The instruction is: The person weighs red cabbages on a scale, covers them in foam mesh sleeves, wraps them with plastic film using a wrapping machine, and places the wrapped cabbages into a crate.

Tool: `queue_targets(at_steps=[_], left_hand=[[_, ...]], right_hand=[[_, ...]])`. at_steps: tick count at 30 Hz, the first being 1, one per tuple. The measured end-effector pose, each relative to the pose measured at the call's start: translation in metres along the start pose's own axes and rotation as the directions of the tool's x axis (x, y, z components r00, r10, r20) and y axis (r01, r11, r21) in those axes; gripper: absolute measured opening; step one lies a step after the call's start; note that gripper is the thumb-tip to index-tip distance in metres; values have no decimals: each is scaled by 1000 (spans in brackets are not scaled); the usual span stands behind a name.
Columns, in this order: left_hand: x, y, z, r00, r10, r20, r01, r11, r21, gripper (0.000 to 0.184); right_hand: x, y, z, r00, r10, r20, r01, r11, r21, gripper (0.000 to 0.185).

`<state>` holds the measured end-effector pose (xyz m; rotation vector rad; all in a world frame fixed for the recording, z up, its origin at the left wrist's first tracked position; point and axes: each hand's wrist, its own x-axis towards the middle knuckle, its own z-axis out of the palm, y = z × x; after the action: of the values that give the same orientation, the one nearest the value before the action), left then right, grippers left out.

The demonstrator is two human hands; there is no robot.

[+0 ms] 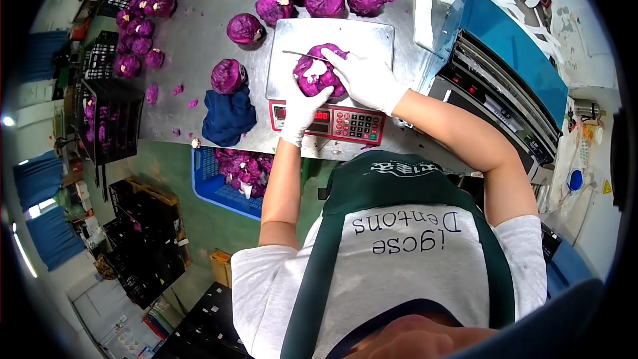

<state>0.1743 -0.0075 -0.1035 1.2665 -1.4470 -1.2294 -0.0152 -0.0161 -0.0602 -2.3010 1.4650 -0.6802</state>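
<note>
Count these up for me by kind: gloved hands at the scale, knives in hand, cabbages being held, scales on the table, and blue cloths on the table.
Gloved hands: 2, the left hand and the right hand
Knife: 1
Held cabbage: 1
Scale: 1
Blue cloth: 1
Total: 6

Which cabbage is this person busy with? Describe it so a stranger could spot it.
On the grey metal table, find the red electronic scale with a flat silver plate. Over the plate, between the white-gloved left hand and right hand, is a round purple cabbage with a white patch. Unlike its neighbours, it alone is held by both hands.
</note>
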Motion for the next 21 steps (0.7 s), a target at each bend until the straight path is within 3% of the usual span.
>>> queue_targets(at_steps=[3,6,9,11,12,13,14,16,17,20,21], left_hand=[[-1,7,4,1000,5,-9,-6,1000,-14,82],[3,-3,6,998,53,-40,-51,997,58,83],[1,-1,12,994,43,-101,-36,997,71,84],[-4,7,20,991,31,-134,-32,999,0,84],[-4,4,23,987,30,-160,-19,997,72,87],[-11,9,25,987,37,-158,-24,996,86,89],[-16,15,26,987,48,-156,-32,994,102,90],[-19,13,27,982,89,-169,-55,979,199,90],[-19,17,27,984,68,-166,-41,986,162,90],[-17,11,21,993,47,-104,-35,994,108,90],[-17,5,18,996,45,-73,-38,994,102,90]], right_hand=[[2,0,5,999,-17,-28,13,993,-115,43],[-1,-4,0,994,-8,-111,6,1000,-17,43],[1,-15,-10,983,183,37,-181,982,-52,41],[4,-5,13,977,85,-195,-101,992,-71,39],[9,5,24,952,32,-306,-62,994,-88,39],[19,15,20,974,118,-193,-137,986,-91,37],[32,12,-3,959,258,117,-240,959,-148,37],[36,26,-2,977,167,-130,-171,985,-19,35],[37,32,-2,978,141,-156,-151,987,-57,36],[39,32,-7,964,266,4,-265,961,73,36],[43,36,-6,918,390,73,-396,914,92,34]])
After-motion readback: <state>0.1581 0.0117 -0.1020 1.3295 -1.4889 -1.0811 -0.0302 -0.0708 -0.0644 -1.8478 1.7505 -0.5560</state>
